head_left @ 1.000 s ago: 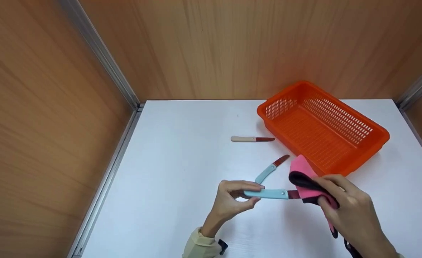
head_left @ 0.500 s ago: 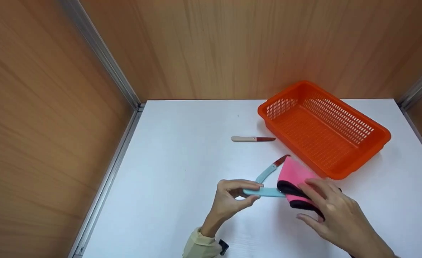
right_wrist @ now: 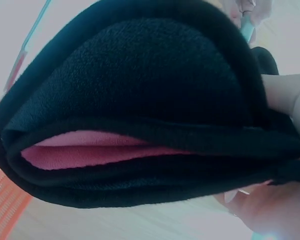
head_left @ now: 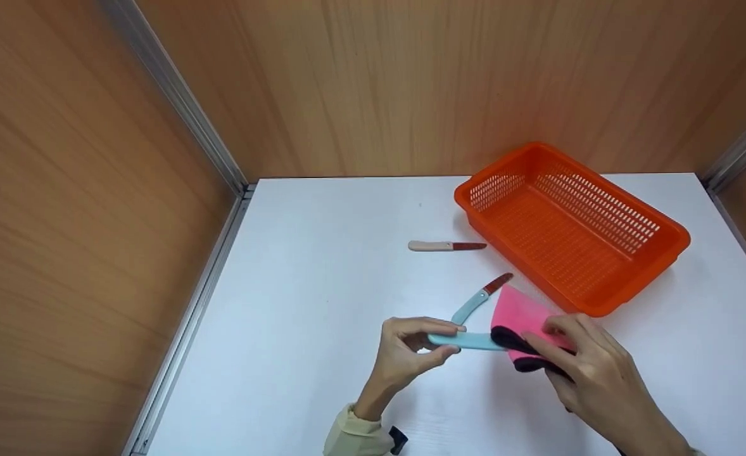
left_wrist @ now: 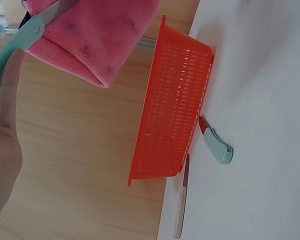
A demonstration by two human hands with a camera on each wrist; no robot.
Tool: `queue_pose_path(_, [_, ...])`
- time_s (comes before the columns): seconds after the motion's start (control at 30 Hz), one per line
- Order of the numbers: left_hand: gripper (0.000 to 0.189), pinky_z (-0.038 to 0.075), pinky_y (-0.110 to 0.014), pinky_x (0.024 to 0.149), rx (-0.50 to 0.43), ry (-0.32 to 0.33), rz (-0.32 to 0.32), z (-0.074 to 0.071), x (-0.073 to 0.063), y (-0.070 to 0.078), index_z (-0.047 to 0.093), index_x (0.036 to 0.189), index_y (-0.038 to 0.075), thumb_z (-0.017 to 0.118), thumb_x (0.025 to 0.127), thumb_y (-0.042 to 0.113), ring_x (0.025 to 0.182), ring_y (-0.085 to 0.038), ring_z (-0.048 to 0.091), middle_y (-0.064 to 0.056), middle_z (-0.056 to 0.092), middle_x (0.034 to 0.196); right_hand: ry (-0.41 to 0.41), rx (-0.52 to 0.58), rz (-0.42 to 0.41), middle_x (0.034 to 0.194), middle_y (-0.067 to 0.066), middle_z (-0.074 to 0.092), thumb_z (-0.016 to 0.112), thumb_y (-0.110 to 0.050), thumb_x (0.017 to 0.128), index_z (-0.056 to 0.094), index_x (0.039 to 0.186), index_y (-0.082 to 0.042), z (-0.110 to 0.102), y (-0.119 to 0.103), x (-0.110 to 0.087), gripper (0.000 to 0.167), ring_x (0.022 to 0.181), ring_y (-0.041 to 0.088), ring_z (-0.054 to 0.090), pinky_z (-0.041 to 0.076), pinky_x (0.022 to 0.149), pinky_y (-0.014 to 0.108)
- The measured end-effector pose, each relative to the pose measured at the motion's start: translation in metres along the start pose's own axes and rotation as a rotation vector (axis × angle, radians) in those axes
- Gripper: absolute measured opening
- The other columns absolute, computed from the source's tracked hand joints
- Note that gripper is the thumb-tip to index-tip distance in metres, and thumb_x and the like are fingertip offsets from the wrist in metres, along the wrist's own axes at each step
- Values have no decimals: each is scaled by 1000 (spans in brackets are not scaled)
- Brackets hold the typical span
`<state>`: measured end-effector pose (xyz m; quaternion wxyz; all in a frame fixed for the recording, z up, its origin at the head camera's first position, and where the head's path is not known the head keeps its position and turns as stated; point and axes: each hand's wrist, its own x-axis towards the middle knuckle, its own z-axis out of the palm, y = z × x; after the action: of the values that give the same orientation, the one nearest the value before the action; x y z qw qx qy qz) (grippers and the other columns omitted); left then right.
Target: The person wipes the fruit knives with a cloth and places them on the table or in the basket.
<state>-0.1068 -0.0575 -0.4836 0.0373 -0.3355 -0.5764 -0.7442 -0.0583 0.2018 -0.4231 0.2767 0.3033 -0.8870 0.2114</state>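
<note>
- Left hand (head_left: 395,358) pinches the smooth, curved handle of a pale-blue knife (head_left: 471,341), above the white table (head_left: 297,297).
- Right hand (head_left: 594,373), knuckles bent, grips a folded plush pink cloth (head_left: 518,310) with black trim, hiding the blade from the head view.
- Beyond: second blue knife (head_left: 482,296), beige-handled knife (head_left: 433,246), perforated orange basket (head_left: 556,234).

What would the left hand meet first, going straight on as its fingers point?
Past the held knife, the left hand would probably meet the pink cloth in the right hand; depth is unclear.
</note>
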Motion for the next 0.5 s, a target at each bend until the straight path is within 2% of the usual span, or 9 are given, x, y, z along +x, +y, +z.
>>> queue_pose_path(0.07, [22, 58, -46, 61, -11, 3, -1, 1, 0, 1, 66, 97, -16, 67, 76, -18, 83, -24, 69, -26, 68, 96, 20, -10, -25, 95, 5, 60, 38, -49, 95, 74, 107, -18, 1, 2, 0, 48, 84, 20, 55, 56, 77, 26])
queue_pose_path(0.13, [20, 58, -45, 60, -20, 5, 7, 1, 0, 2, 66, 97, -16, 68, 77, -15, 83, -25, 69, -26, 68, 96, 32, -7, -29, 94, 5, 60, 40, -47, 96, 75, 104, -17, 1, 3, -1, 47, 82, 19, 54, 56, 73, 24])
queue_pose_path(0.2, [19, 58, -45, 60, -33, 11, 9, 0, 0, 3, 66, 96, -16, 69, 77, -13, 83, -25, 69, -25, 68, 96, 42, 5, -31, 92, 5, 60, 59, -36, 92, 76, 100, -15, 1, 4, 0, 28, 82, 19, 53, 57, 68, 26])
queue_pose_path(0.27, [19, 58, -45, 60, -38, 17, 8, -1, 0, 4, 67, 96, -15, 70, 77, -12, 83, -26, 69, -25, 68, 96, 38, 16, -24, 92, 4, 59, 60, -33, 91, 77, 99, -15, 0, 5, 0, 25, 82, 18, 53, 56, 69, 24])
queue_pose_path(0.33, [19, 58, -45, 61, -42, 21, 5, -2, -1, 5, 66, 95, -16, 70, 77, -12, 84, -27, 69, -26, 68, 97, 21, 16, -10, 93, 4, 60, 75, -23, 81, 76, 100, -15, -2, 5, -1, 21, 83, 17, 53, 56, 71, 22])
queue_pose_path(0.37, [19, 58, -45, 61, -44, 25, 1, -2, -1, 5, 66, 95, -16, 70, 77, -13, 85, -28, 69, -26, 68, 97, 11, 22, 2, 94, 4, 60, 75, -25, 81, 76, 101, -16, -3, 5, -1, 22, 84, 17, 53, 54, 75, 18])
queue_pose_path(0.43, [19, 58, -45, 61, -46, 28, -5, -2, -2, 5, 66, 95, -16, 70, 77, -13, 85, -29, 69, -27, 67, 97, -5, 17, 18, 95, 4, 59, 59, -39, 92, 75, 103, -17, -5, 5, -3, 30, 85, 17, 53, 52, 79, 15])
queue_pose_path(0.47, [19, 58, -46, 61, -48, 29, -4, -3, -2, 5, 65, 95, -17, 69, 77, -14, 85, -29, 69, -27, 67, 97, -12, 19, 22, 95, 4, 59, 64, -36, 90, 75, 104, -17, -6, 5, -3, 27, 85, 18, 54, 52, 79, 16])
queue_pose_path(0.5, [19, 58, -46, 61, -49, 29, -3, -3, -3, 5, 65, 95, -17, 69, 77, -14, 85, -29, 69, -28, 67, 97, -10, 10, 17, 94, 5, 59, 63, -35, 91, 75, 104, -17, -7, 6, -4, 26, 84, 18, 54, 55, 74, 19])
